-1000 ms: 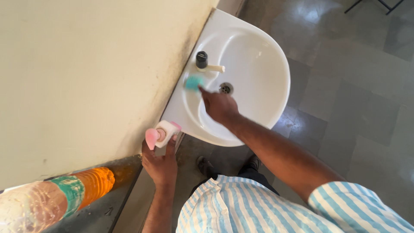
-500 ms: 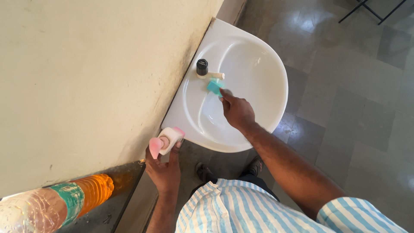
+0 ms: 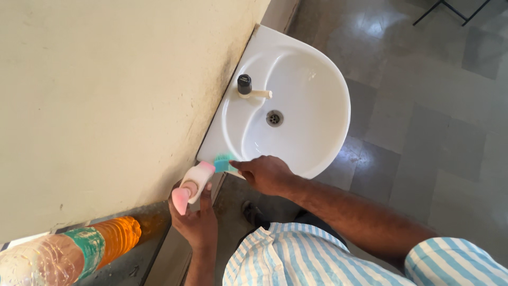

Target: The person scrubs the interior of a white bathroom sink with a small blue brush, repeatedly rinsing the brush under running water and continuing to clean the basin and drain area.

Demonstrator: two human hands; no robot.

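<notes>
The left hand is closed around a small white tube with a pink cap, thumb laid along its side, the capped end pointing down and to the left. The right hand pinches the handle of a toothbrush; only its teal brush head shows past the fingertips, the rest being hidden inside the grip. The brush head sits just beside the upper, pink-tinged end of the tube; whether the two touch cannot be told. Both hands meet over the near corner of a white washbasin, at its rim where it joins the wall. In the basin, a round metal drain lies near the middle, and a cream tap with a black knob stands at the wall side, well apart from the hands. The cream wall fills the left of the view. A plastic bottle of orange liquid with a green label lies on a dark ledge at the lower left. A blue-and-white striped shirt covers the person's body and right shoulder. Grey floor tiles spread to the right.
</notes>
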